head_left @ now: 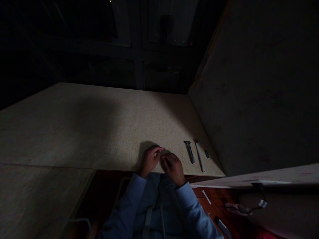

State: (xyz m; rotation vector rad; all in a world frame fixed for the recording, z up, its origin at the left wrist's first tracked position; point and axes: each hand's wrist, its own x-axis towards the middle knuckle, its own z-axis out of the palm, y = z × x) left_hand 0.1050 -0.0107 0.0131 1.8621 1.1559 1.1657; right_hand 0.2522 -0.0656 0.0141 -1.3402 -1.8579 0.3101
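At the front edge of the pale marbled tabletop (139, 113), my left hand (150, 160) has its thumb and forefinger bent toward each other in a pinch. Close beside it, my right hand (174, 168) is closed, its fingers curled inward and facing the left fingertips. Whatever the fingers may hold is too small and dark to make out. To the right of my hands lies a razor (190, 153) with its head away from me. A white toothbrush (200, 156) rests alongside it, and a small dark green piece (206, 153) sits beyond that.
A patterned wall (254, 109) borders the tabletop on the right. Dark window frames (138, 66) stand behind it. On the reddish floor lie a white strip (206, 197) and a dark-and-pale object (223, 228). A cable (254, 209) hangs at the lower right.
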